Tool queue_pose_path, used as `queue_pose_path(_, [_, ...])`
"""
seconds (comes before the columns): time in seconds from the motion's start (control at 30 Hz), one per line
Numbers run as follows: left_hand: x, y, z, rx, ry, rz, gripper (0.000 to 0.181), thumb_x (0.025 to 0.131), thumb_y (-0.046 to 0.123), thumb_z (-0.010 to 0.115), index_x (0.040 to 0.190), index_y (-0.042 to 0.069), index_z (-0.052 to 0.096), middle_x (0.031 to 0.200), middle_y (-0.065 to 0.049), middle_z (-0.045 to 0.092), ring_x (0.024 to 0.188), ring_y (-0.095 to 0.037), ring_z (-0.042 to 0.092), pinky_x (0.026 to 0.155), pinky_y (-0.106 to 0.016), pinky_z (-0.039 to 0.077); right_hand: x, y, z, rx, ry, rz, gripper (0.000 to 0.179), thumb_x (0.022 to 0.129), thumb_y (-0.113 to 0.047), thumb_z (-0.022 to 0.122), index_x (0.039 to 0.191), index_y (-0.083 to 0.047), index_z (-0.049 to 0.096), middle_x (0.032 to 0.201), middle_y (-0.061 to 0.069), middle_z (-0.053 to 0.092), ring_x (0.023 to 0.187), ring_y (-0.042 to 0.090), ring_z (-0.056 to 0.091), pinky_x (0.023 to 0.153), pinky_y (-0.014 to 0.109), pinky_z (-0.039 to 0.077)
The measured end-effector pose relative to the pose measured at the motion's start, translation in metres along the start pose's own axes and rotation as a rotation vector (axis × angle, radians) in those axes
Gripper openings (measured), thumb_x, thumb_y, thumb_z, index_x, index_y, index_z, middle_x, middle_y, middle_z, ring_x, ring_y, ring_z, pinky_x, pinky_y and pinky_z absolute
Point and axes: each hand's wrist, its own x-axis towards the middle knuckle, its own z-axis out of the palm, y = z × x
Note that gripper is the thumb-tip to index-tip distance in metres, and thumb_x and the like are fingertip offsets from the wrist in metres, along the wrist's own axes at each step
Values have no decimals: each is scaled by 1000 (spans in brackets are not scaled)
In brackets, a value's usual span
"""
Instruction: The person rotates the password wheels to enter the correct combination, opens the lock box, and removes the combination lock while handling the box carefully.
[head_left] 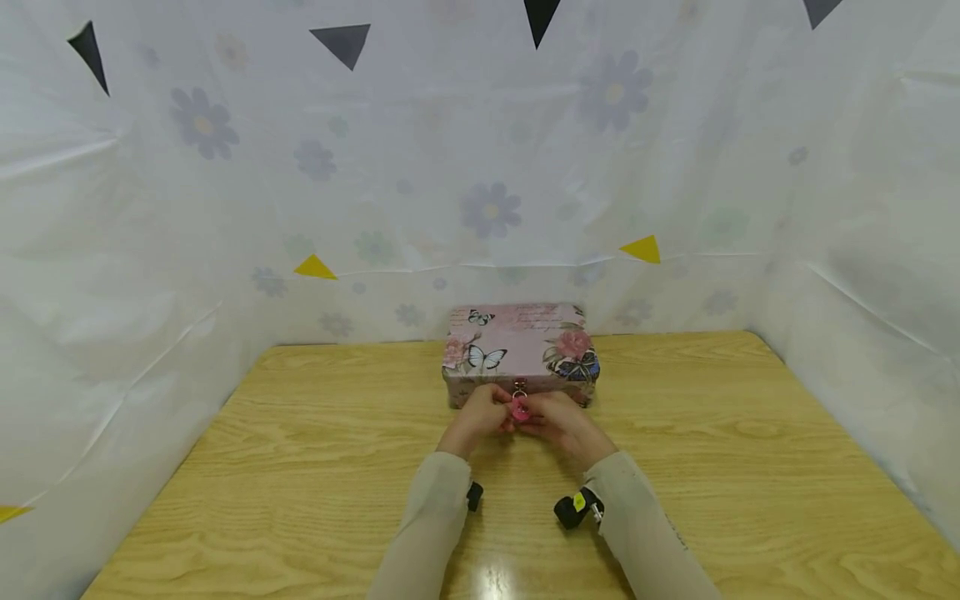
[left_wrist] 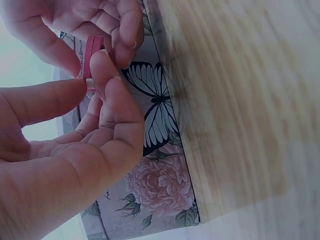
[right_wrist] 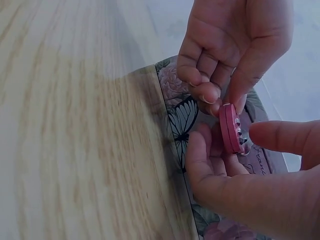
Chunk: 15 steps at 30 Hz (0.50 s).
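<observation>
A pink combination padlock (head_left: 521,409) hangs by its shackle from the metal clasp (head_left: 520,384) on the front of a pink box (head_left: 517,329) printed with butterflies and roses. The box lid is down. My left hand (head_left: 482,412) pinches one end of the padlock between thumb and forefinger. On the other side, my right hand (head_left: 564,421) holds the padlock with curled fingers. In the right wrist view its thumb is by the small number dials (right_wrist: 239,131) along the padlock's edge. The digits are too small to read.
The box stands near the back edge of a wood-grain table (head_left: 337,467). White flower-patterned sheeting (head_left: 420,167) hangs behind it and on both sides. Black wrist-camera mounts (head_left: 573,510) sit at both cuffs.
</observation>
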Motion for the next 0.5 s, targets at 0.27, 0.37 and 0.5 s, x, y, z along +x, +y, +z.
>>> queue_pose_path(0.27, [0, 1, 0, -16, -6, 1, 7, 94, -1, 53, 98, -7, 54, 69, -7, 56, 55, -12, 54, 54, -24, 47, 0, -1, -1, -28, 4, 44, 25, 94, -3, 51, 109, 14, 58, 80, 1, 64, 74, 13, 62, 78, 31, 53])
queue_pose_path(0.37, [0, 1, 0, -18, -6, -1, 6, 94, -2, 53, 98, -7, 54, 69, -7, 56, 55, -12, 54, 53, -24, 47, 0, -1, -1, -47, -13, 45, 26, 94, -3, 51, 111, 15, 57, 81, 0, 64, 74, 12, 62, 77, 29, 53])
queue_pose_path(0.5, [1, 0, 0, -28, -7, -5, 6, 94, -3, 52, 98, -7, 54, 68, -7, 55, 55, -11, 54, 53, -23, 47, 0, 1, -1, -59, -23, 31, 26, 95, -1, 48, 113, 17, 55, 83, 2, 63, 75, 11, 61, 77, 28, 53])
